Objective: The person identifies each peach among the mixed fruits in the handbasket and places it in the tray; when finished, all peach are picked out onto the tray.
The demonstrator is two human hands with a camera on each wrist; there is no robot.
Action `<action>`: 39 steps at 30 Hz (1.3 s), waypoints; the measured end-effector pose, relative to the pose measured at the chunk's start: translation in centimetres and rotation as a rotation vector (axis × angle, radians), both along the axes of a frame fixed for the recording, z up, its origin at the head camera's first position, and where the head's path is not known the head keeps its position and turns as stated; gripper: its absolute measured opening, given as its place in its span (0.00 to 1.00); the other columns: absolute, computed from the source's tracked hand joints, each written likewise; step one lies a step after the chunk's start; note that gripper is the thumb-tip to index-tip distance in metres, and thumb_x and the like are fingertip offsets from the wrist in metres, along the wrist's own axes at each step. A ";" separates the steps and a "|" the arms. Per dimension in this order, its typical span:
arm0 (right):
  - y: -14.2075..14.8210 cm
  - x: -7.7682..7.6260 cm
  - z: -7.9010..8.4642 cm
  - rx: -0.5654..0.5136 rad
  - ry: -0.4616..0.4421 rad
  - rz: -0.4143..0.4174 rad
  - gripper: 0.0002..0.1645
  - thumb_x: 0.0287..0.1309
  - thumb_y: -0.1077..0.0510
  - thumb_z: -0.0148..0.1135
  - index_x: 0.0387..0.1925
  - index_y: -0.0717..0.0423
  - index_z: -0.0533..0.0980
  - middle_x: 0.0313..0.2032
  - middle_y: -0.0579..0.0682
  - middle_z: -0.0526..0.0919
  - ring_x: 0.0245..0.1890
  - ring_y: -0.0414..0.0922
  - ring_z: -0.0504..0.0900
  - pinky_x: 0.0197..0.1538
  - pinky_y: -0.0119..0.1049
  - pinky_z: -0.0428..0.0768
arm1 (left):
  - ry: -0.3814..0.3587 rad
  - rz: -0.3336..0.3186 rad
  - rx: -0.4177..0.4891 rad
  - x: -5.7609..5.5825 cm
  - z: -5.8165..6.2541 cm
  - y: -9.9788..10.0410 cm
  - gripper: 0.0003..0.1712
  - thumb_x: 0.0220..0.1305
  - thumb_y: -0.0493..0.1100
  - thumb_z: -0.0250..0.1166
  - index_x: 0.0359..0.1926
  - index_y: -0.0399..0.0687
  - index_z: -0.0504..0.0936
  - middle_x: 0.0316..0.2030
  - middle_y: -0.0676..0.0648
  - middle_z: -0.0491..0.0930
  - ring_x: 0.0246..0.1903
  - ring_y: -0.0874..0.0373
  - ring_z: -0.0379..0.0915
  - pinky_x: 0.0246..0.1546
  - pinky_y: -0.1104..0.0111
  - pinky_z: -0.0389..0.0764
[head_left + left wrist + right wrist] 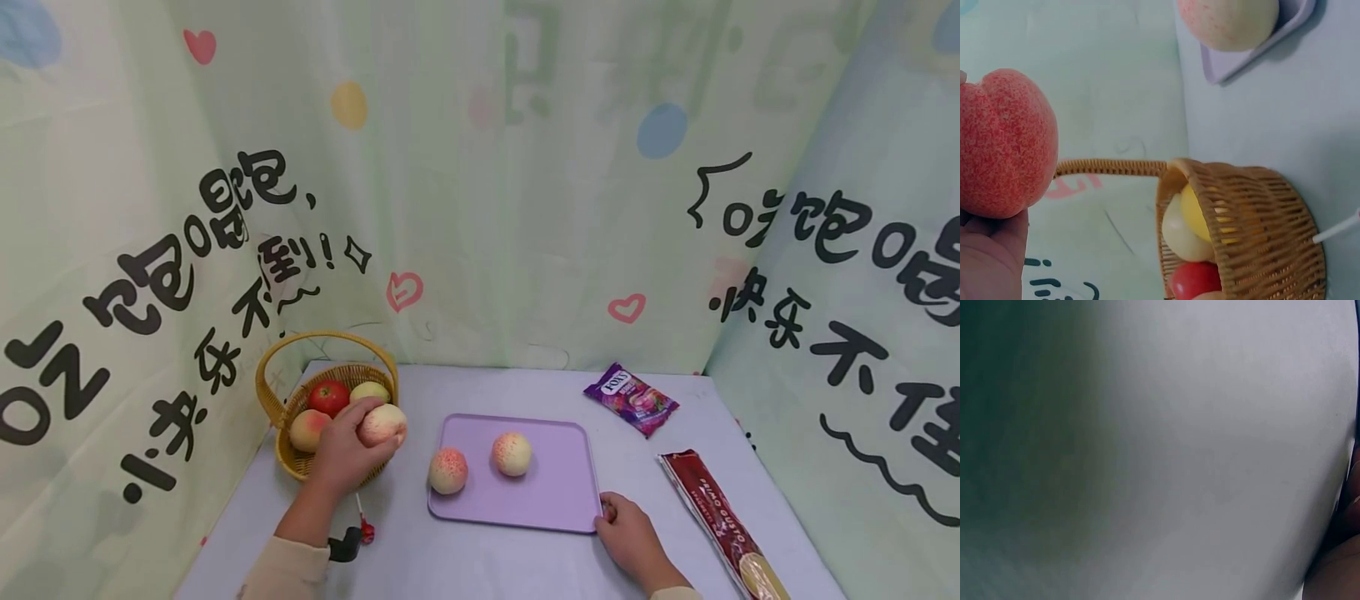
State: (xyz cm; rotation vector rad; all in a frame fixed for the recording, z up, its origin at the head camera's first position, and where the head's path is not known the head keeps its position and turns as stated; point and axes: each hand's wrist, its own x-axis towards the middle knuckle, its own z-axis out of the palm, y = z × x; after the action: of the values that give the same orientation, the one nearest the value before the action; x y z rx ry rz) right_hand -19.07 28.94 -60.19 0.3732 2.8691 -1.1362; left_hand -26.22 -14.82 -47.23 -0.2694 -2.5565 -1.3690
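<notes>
My left hand (pixel 351 446) grips a peach (pixel 382 426) at the right side of the wicker basket (pixel 337 373). In the left wrist view the held peach (pixel 1007 144) shows its red, speckled side, raised off the table. Inside the basket are a red apple-like fruit (pixel 329 397), a pale yellow fruit (pixel 370 392) and an orange peach (pixel 308 431). My right hand (pixel 632 537) holds the near right corner of the purple tray (pixel 517 510). Two peaches are on the tray, one near its middle (pixel 512 454) and one at its left edge (pixel 448 472).
A purple FOX'S candy bag (pixel 632 399) lies behind the tray's right side. A red spaghetti packet (pixel 720 521) lies at the right. Near my left wrist are a red lollipop (pixel 367 532) and a black object (pixel 346 545). Printed curtains (pixel 480 208) enclose the table.
</notes>
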 end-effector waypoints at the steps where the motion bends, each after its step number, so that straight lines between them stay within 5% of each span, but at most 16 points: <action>1: 0.0 0.0 0.1 0.000 -0.002 -0.001 0.27 0.60 0.63 0.64 0.59 0.73 0.75 0.29 0.48 0.75 0.33 0.44 0.73 0.37 0.37 0.72 | -0.008 0.001 0.004 0.1 0.1 0.2 0.35 0.51 0.47 0.81 0.61 0.56 0.80 0.57 0.46 0.81 0.51 0.48 0.76 0.49 0.54 0.83; 6: 0.0 0.0 0.1 0.000 0.001 0.009 0.26 0.60 0.63 0.63 0.59 0.73 0.75 0.29 0.48 0.75 0.34 0.44 0.73 0.39 0.39 0.73 | -0.036 -0.012 0.030 0.2 0.2 0.9 0.36 0.50 0.47 0.81 0.62 0.55 0.80 0.56 0.47 0.81 0.50 0.49 0.76 0.48 0.57 0.85; 24: 0.2 -0.1 0.0 0.004 -0.003 0.014 0.26 0.60 0.63 0.63 0.58 0.73 0.75 0.29 0.48 0.74 0.34 0.44 0.73 0.38 0.39 0.72 | 0.055 -0.142 0.050 0.8 0.2 3.4 0.33 0.50 0.44 0.81 0.59 0.55 0.82 0.60 0.51 0.80 0.53 0.52 0.78 0.45 0.67 0.86; 39: 0.1 0.0 0.0 0.012 0.017 0.010 0.27 0.58 0.63 0.64 0.57 0.73 0.76 0.29 0.47 0.75 0.31 0.44 0.72 0.37 0.37 0.71 | 0.047 -0.245 0.056 1.6 -0.3 5.7 0.34 0.50 0.41 0.82 0.60 0.56 0.82 0.60 0.54 0.80 0.57 0.56 0.77 0.55 0.61 0.84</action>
State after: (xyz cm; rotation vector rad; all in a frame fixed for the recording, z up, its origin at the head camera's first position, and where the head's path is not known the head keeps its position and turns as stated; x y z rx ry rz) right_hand -19.09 29.04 -60.16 0.3511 2.8904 -1.1259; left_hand -24.60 -9.09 -47.57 -0.6147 -2.5077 -1.4942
